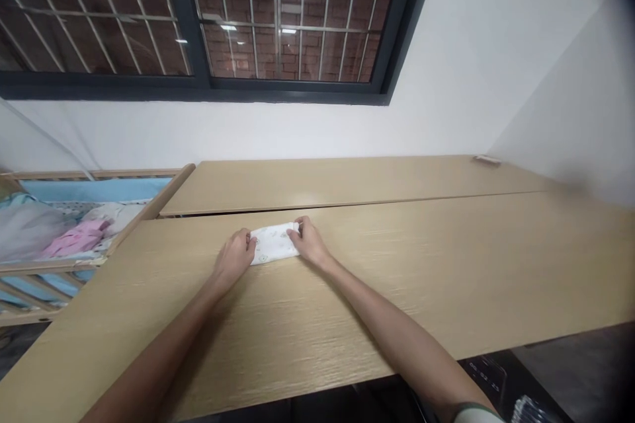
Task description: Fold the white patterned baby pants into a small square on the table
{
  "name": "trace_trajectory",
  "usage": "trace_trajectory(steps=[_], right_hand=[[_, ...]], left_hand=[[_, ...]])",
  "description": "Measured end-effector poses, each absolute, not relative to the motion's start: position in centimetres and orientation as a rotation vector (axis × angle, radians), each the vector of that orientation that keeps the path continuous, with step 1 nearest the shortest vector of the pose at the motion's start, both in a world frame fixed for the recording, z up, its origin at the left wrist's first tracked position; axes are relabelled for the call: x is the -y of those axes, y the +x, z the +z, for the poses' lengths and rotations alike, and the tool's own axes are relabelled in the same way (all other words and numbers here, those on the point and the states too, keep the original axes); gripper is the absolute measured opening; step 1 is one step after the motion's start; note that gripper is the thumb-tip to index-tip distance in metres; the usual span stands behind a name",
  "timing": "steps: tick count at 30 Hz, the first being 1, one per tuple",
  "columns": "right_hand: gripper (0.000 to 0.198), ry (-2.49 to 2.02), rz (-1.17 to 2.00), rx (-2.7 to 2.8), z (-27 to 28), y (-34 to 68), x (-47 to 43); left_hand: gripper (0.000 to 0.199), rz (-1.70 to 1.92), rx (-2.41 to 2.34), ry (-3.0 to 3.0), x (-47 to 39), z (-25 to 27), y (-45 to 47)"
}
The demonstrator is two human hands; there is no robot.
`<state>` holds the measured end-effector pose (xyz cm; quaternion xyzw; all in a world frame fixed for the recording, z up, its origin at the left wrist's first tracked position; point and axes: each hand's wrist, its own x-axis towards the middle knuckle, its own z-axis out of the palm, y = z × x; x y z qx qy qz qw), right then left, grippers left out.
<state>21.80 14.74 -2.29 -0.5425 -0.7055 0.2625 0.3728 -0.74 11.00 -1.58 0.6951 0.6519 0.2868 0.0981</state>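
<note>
A small white folded cloth [274, 243] with a faint printed pattern lies on the pale wooden table, near the seam between two boards. My left hand [235, 255] pinches its left end between thumb and fingers. At the opposite end, my right hand [308, 242] grips the upper right corner, thumb on top of the fabric. The cloth is stretched roughly flat between both hands. Parts of its two ends are hidden beneath my fingers.
The wooden table [446, 258] runs wide to the right, against a white wall below a barred window [297, 20]. On the left stands a wooden crib [163, 195] holding pink cloth [82, 236] and bedding. A small flat object [487, 160] lies at the table's back right.
</note>
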Motion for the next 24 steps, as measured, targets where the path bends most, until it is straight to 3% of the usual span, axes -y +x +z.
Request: trace_trajectory(steps=[4, 11, 16, 24], right_hand=[[0.039, -1.37, 0.573, 1.825, -2.5, 21.8, -14.4], [0.052, -1.046, 0.029, 2.308, 0.2, 20.4, -11.0], [0.057, -1.021, -0.032, 2.569, 0.5, 19.9, -10.2], [0.057, -1.075, -0.07, 2.626, -1.6, 20.3, -11.5]], left_hand=[[0.023, 0.914, -1.978, 2.115, -10.4, -2.1, -0.7], [0.056, 1.115, -1.68, 2.427, -8.9, -1.7, 1.8], [0.06, 0.864, -1.5, 2.572, -9.1, -3.8, 2.5], [0.073, 0.599, -1.698, 2.696, -9.3, -5.4, 1.5]])
